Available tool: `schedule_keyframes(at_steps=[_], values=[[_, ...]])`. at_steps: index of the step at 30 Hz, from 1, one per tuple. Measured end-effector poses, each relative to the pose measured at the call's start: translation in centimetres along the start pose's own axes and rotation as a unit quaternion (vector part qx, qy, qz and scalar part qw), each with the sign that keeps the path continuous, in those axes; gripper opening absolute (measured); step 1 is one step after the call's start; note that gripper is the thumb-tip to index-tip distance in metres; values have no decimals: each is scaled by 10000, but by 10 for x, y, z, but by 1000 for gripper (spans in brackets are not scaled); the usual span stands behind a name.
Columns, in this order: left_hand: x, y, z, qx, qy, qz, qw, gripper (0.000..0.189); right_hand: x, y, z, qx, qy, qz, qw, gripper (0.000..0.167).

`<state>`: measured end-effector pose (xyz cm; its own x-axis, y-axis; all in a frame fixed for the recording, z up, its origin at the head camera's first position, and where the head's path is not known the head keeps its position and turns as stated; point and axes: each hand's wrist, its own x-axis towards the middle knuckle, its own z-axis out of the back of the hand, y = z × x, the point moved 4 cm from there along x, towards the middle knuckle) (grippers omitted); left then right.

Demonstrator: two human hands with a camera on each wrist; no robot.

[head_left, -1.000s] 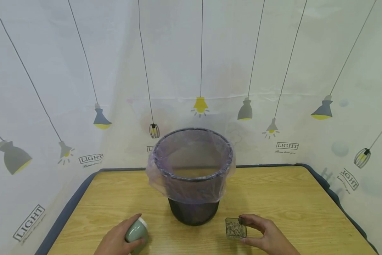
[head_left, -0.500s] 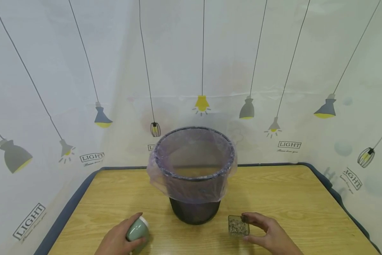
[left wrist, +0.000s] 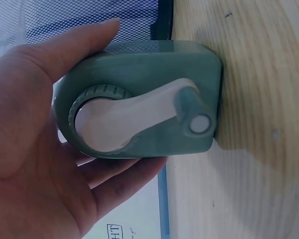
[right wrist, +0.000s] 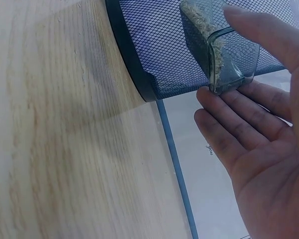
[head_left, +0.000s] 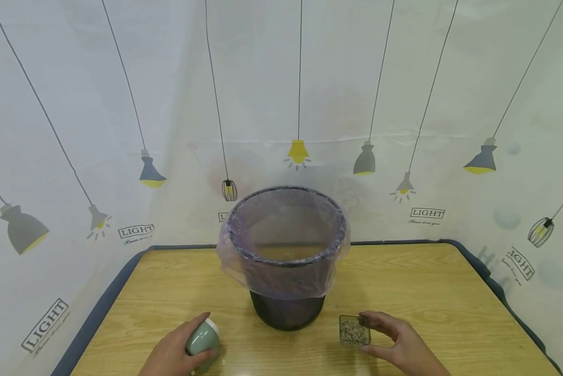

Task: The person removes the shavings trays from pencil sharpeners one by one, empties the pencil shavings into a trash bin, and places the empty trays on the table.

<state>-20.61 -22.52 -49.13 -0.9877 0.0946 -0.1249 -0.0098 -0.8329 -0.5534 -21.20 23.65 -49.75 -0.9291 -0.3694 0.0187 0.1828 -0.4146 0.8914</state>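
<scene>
My left hand [head_left: 173, 351] grips a green hand-crank pencil sharpener [head_left: 201, 340] on the table, left of the bin. In the left wrist view its pale crank arm [left wrist: 134, 115] faces the camera, with thumb and fingers on opposite sides of the body. To the right of the bin, my right hand [head_left: 396, 342] pinches a small clear shavings drawer [head_left: 354, 332] between thumb and fingers. Pencil shavings [right wrist: 203, 22] lie inside it. The right wrist view has the drawer held off the table, overlapping the bin's mesh side.
A black mesh waste bin [head_left: 286, 315] stands mid-table, and a thin purplish bag [head_left: 281, 279] lines it, folded over the rim. The wooden table [head_left: 413, 282] has a dark blue edge. Behind it hangs a pale cloth [head_left: 262, 78] printed with lamps.
My right hand has shifted slightly right and away from me with the drawer. The left hand and the sharpener stay put; the head view has moved a little.
</scene>
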Motion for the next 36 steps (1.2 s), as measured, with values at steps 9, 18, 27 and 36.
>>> schedule_keyframes(at_steps=[9, 18, 27, 36], values=[[-5, -3, 3, -55, -61, -215, 9997, 82, 0, 1, 1, 71, -99, -202, 9997, 64], [-9, -26, 24, 378, -735, -476, 9954, 72, 2, 1, 4, 47, -142, -126, 9998, 65], [-11, -63, 44, 585, -2309, -1935, 9518, 47, 2, 2, 8, -147, -266, 160, 9994, 63], [-14, -97, 59, 484, -3050, -2965, 9037, 50, 2, 3, 12, -173, -456, 522, 9974, 60]])
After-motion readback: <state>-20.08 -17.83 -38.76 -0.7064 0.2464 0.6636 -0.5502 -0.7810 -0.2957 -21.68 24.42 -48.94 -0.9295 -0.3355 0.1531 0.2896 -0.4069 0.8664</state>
